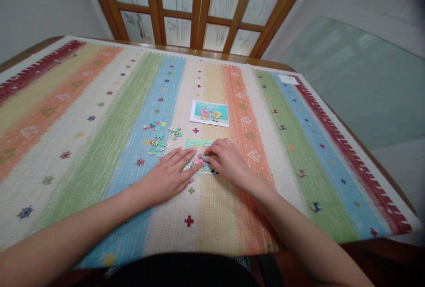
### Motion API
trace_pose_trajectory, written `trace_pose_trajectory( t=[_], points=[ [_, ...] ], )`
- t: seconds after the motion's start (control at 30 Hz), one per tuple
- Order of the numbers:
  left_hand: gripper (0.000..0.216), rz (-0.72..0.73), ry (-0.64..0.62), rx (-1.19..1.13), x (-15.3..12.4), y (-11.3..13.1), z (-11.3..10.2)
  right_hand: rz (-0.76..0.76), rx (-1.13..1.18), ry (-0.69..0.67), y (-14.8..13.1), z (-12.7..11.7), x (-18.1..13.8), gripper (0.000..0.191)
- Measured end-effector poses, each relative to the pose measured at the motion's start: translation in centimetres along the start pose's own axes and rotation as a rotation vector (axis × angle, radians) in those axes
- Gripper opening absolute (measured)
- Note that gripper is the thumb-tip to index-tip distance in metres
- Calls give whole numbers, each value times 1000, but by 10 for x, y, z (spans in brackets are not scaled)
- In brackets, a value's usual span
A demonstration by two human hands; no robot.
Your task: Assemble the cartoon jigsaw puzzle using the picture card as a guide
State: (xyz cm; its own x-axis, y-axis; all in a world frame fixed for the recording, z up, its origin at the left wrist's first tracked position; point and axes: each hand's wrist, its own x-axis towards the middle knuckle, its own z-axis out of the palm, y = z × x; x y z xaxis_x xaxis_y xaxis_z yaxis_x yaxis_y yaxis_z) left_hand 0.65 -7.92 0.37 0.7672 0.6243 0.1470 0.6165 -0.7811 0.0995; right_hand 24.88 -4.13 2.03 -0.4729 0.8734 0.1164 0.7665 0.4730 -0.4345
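A partly assembled jigsaw puzzle (194, 143) lies on the cloth between my hands, green at the top with pink pieces in its middle. My left hand (168, 176) is spread flat, its fingertips resting on the puzzle's left side. Over the right side, my right hand (229, 161) is closed in a pinch on a small jigsaw piece, mostly hidden by the fingers. Left of the puzzle is a loose pile of jigsaw pieces (158, 144), with a smaller cluster of pieces (175, 133) beside it. Behind the puzzle lies a reference picture card (210, 113) showing cartoon figures.
A striped tablecloth (99, 145) covers the table. At the far right corner lies a small white paper (288, 79). Wooden doors with glass panes (179, 8) stand beyond the far edge, and a pale glass panel (361, 83) leans along the right wall.
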Motion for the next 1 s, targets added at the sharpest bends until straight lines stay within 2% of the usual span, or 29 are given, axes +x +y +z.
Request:
trace_pose_trajectory(
  t=[0.23, 0.37, 0.5, 0.63, 0.7, 0.8, 1.0],
  points=[
    [46, 2, 7, 18, 1, 0, -1, 54, 33, -80, -2, -6, 13, 7],
    [46, 5, 20, -23, 1, -1, -1, 69, 121, -81, -6, -6, 15, 13],
    [37, -17, 78, -196, 2, -7, -4, 241, 403, -117, -12, -9, 14, 12],
    [20, -204, 275, -452, 8, -12, -11, 368, 754, -202, -19, -15, 14, 6],
    [19, -271, 331, -532, 11, -13, -14, 368, 846, -249, -22, -17, 14, 10],
    [17, -269, 319, -600, 14, -13, -15, 352, 886, -289, -24, -17, 14, 14],
    [18, -295, 303, -655, 15, -13, -11, 308, 833, -247, -24, -15, 15, 11]
  ],
)
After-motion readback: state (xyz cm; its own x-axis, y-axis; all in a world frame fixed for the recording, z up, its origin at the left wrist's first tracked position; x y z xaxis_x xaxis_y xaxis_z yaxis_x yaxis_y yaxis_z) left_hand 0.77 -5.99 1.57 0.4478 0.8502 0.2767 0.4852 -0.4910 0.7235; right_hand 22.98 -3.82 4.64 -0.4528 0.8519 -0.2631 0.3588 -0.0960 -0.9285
